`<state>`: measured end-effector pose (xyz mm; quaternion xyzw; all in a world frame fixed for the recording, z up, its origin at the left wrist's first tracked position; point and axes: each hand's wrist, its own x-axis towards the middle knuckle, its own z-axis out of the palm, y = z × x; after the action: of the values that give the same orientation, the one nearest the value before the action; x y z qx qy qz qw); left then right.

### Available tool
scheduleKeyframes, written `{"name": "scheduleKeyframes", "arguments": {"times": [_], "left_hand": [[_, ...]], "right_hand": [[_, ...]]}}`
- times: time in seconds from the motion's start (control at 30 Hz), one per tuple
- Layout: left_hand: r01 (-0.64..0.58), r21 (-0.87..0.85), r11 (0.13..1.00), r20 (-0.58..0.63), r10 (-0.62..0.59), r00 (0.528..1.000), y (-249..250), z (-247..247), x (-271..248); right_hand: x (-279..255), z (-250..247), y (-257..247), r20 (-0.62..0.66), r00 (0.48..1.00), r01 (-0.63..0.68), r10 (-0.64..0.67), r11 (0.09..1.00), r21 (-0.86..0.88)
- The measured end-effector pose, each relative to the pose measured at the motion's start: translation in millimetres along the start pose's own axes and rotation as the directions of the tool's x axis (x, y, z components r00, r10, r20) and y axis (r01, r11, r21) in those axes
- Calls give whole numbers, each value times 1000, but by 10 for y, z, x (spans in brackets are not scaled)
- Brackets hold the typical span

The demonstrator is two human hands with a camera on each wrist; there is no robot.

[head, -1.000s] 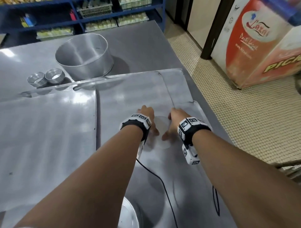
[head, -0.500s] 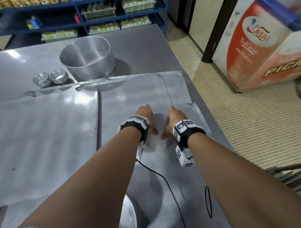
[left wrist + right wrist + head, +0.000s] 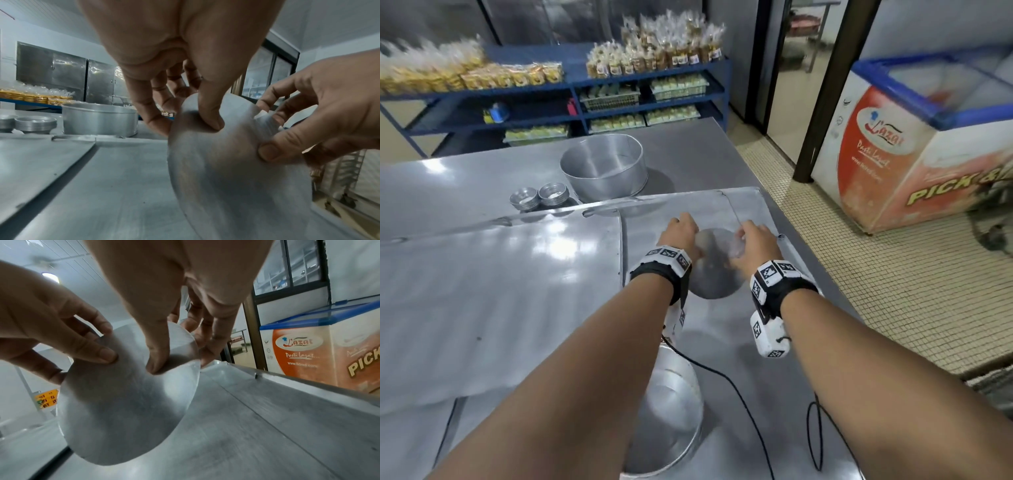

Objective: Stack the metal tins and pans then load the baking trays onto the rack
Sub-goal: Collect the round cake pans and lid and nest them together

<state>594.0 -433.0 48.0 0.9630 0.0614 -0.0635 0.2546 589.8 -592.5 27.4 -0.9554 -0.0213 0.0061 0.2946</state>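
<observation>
A flat round metal disc is held tilted above the right baking tray, its far edge raised. My left hand pinches its left rim, thumb on top, as the left wrist view shows on the disc. My right hand pinches the right rim, and the right wrist view shows its thumb pressed onto the disc. A second baking tray lies to the left. A deep round pan and two stacks of small tins stand behind the trays. Another round pan sits under my left forearm.
The steel table's edge runs close by my right wrist, with tiled floor beyond. A chest freezer stands at the right. Blue shelves with packed goods line the back. A tray rack shows at the right in the left wrist view.
The disc lay flat on the tray under both hands. Now both hands have pinched its rim and lifted it, tilted. The head view has risen toward the shelves.
</observation>
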Motion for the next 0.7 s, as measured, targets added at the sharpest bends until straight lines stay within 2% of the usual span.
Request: {"name": "scheduleKeyframes", "arguments": {"times": [0.2, 0.33, 0.53, 0.7], "left_hand": [[-81, -57, 995, -77, 77, 994, -159, -516, -641], [-121, -48, 992, -115, 114, 987, -349, -660, -1082], [-152, -30, 988, -42, 151, 988, -678, -662, -1642], [-149, -36, 988, -15, 148, 989, -917, -593, -1866]], "right_hand": [[-445, -239, -479, -50, 996, 77, -75, 997, 32], [-791, -331, -670, -37, 992, 121, -118, 988, 93], [-1190, -186, -799, 44, 987, 146, -154, 978, 150], [-1389, -52, -818, 143, 973, 154, -179, 973, 172]]}}
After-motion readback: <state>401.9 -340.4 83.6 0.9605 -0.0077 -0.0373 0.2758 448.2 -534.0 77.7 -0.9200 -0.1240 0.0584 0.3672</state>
